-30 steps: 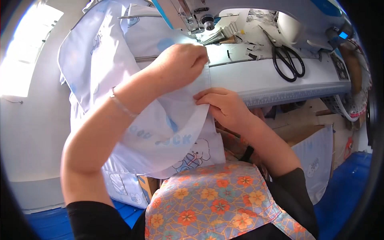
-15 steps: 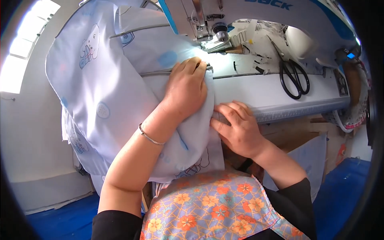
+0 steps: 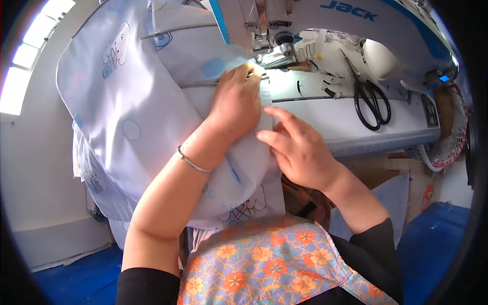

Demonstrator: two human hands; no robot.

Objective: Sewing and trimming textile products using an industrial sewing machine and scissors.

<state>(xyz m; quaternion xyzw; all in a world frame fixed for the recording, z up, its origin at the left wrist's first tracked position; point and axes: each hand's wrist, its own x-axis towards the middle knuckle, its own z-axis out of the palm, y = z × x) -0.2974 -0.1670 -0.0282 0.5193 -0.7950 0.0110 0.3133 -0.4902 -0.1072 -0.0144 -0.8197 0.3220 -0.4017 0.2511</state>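
Pale lilac-white printed fabric (image 3: 137, 107), with cartoon animals and blue circles, covers the left of the sewing table and hangs over my lap. My left hand (image 3: 236, 99) lies on it close to the needle, fingers bent and closed on the fabric at its edge. Just above is the sewing machine's needle and presser area (image 3: 264, 48), lit by a small lamp. Over the fabric's right edge, my right hand (image 3: 305, 152) is open, with thumb and forefinger apart. Whether its fingertips touch the fabric cannot be told.
Black-handled scissors (image 3: 373, 101) lie on the machine bed, right of the needle. Several dark scraps (image 3: 328, 91) and a small wooden-handled tool (image 3: 300, 66) are nearby. A ruler strip (image 3: 376, 145) runs along the table's front edge. A mesh basket (image 3: 447, 147) stands at the right end.
My right hand has left the table's front edge and moved up and left to the fabric's edge, its thumb and forefinger spreading. My left hand stays on the fabric, slightly shifted.
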